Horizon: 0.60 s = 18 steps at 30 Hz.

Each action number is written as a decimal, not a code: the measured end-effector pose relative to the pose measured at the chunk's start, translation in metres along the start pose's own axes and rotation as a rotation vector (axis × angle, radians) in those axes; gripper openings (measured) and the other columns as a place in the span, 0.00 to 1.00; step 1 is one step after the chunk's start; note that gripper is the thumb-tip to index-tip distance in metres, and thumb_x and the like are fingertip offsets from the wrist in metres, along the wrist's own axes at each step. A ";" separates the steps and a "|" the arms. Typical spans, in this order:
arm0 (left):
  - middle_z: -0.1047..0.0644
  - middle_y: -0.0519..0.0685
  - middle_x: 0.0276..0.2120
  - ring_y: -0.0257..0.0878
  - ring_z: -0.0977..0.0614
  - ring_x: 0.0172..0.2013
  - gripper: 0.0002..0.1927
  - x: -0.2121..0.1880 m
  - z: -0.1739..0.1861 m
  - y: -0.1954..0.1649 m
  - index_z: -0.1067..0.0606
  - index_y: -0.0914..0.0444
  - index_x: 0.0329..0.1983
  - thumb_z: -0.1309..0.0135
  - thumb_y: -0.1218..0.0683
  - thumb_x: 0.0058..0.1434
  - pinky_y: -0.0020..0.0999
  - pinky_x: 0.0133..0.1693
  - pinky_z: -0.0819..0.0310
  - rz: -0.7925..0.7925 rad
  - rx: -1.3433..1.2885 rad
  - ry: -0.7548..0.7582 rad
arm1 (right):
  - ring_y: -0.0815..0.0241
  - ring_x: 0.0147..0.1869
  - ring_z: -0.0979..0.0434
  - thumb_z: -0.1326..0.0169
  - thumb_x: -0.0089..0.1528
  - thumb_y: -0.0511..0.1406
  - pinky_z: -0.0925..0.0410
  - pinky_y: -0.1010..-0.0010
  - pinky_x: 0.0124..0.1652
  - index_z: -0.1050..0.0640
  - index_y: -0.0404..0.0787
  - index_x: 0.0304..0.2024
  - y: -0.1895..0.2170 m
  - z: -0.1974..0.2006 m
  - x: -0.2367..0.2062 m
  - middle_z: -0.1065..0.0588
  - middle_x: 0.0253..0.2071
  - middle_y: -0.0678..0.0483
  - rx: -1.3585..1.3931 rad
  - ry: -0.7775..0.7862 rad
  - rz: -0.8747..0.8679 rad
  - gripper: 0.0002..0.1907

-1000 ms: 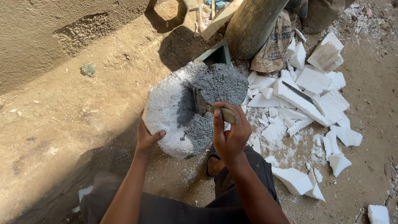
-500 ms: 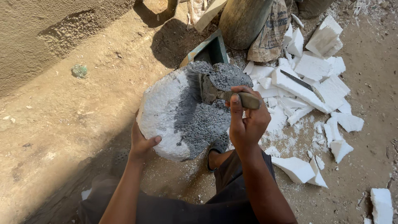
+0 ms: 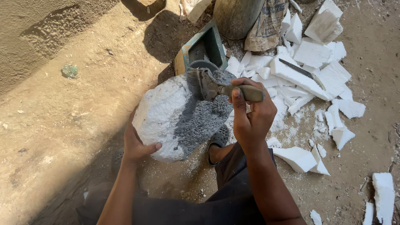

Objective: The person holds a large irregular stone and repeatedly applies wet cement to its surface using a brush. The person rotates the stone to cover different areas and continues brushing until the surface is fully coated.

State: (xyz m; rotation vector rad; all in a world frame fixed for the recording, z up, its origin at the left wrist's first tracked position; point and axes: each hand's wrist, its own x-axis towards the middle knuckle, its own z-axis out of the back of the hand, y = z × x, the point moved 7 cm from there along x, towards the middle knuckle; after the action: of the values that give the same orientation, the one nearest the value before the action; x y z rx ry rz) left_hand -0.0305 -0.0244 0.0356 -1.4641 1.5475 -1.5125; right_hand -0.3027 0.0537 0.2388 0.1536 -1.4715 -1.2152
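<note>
A big rough lump of white foam (image 3: pixel 166 116) rests tilted on the dirt in front of me, its right half coated dark grey. My left hand (image 3: pixel 137 146) grips its lower left edge from beneath. My right hand (image 3: pixel 250 114) is closed on the wooden handle of a paintbrush (image 3: pixel 212 85). The brush's grey-smeared bristles lie against the upper part of the lump, where white meets grey.
A teal box-shaped container (image 3: pixel 204 46) with a grey round pot inside stands just behind the lump. Several broken white foam slabs (image 3: pixel 312 66) lie to the right, a dark blade across one. A grey drum (image 3: pixel 237 16) and a sack stand at the back. My sandalled foot (image 3: pixel 216 143) is under the lump.
The view has closed in on the lump. My right hand has lifted the brush from the grey middle to the lump's upper edge. The left hand keeps its hold underneath.
</note>
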 end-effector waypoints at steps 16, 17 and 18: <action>0.32 0.59 0.67 0.49 0.29 0.68 0.63 0.003 0.004 -0.005 0.46 0.73 0.77 0.26 0.47 0.43 0.43 0.70 0.35 -0.074 0.060 -0.002 | 0.64 0.40 0.20 0.45 0.77 0.36 0.29 0.75 0.40 0.21 0.35 0.47 0.017 -0.003 -0.003 0.22 0.40 0.51 -0.265 0.033 0.111 0.09; 0.31 0.59 0.67 0.49 0.28 0.67 0.64 0.003 0.005 -0.004 0.46 0.73 0.77 0.26 0.47 0.42 0.43 0.69 0.34 -0.048 0.065 -0.018 | 0.65 0.39 0.21 0.45 0.76 0.36 0.30 0.76 0.39 0.21 0.35 0.48 0.017 -0.001 -0.003 0.22 0.41 0.51 -0.184 0.009 0.074 0.09; 0.31 0.59 0.67 0.49 0.28 0.67 0.65 0.003 0.006 -0.001 0.46 0.73 0.77 0.26 0.46 0.41 0.43 0.68 0.33 -0.025 0.066 -0.032 | 0.65 0.38 0.23 0.44 0.75 0.36 0.31 0.76 0.38 0.22 0.36 0.49 0.017 0.000 -0.002 0.23 0.42 0.51 -0.106 -0.017 0.040 0.09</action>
State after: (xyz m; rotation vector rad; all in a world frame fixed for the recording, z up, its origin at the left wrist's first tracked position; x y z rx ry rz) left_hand -0.0257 -0.0292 0.0366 -1.4677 1.4522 -1.5325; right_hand -0.2936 0.0623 0.2499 0.0418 -1.4147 -1.2611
